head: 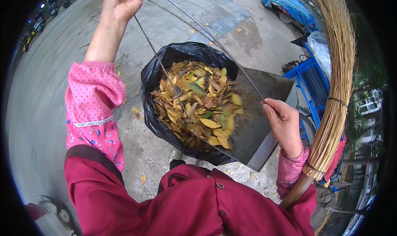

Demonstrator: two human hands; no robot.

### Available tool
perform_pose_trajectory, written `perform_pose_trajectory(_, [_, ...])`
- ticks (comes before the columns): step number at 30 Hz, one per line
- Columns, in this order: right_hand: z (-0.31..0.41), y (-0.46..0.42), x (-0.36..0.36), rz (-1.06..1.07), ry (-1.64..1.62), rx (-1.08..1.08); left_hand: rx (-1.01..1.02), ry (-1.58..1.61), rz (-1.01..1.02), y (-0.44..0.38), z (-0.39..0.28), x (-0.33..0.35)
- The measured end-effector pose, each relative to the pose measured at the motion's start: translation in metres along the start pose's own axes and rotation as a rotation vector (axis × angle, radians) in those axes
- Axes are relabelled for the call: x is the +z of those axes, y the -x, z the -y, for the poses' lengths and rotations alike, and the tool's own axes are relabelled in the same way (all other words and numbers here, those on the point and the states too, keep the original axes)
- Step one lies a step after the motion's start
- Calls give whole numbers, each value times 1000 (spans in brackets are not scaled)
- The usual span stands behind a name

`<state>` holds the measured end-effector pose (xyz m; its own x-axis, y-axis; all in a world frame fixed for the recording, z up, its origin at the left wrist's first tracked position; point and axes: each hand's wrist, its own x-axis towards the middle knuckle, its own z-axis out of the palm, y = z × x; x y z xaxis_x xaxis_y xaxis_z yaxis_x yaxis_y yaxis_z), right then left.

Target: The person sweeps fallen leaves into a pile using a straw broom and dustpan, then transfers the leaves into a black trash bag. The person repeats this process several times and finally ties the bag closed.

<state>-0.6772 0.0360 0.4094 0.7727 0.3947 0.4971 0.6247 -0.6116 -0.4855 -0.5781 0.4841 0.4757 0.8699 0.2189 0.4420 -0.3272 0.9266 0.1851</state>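
A black plastic bag [150, 108] stands open before me, full of yellow and brown leaves [192, 96]. A metal dustpan [259, 111] tilts over its right rim, with some blurred leaves at its edge above the bag. Thin metal rods run up from the pan. My left hand [127, 3], at the upper left, grips the red top of the pan's handle, partly cut off by the picture's edge. My right hand [282, 118] pinches a metal rod at the pan's right side. A straw broom [333, 99] leans along my right arm, its wooden handle tucked under that arm.
A blue metal cart [307, 77] with clear plastic on it is at the right. Beyond it stands a vehicle under a blue cover [288, 3]. Scattered leaves lie on the grey pavement [136, 111]. A wheel [64, 215] shows at the lower left.
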Motion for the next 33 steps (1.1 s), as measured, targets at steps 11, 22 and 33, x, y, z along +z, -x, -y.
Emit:
perform_pose_trajectory(11, [-4,47,-62,-112,-87,149,-134,29,205,-6,64,133])
perform_pose_trajectory(22, [-118,166,-154,214,-25,388,-704,42,636,-5,316,174])
perform_pose_trajectory(33, [-320,396,-117,-1006,-1805,161,-1072,124,1013,92,582,105])
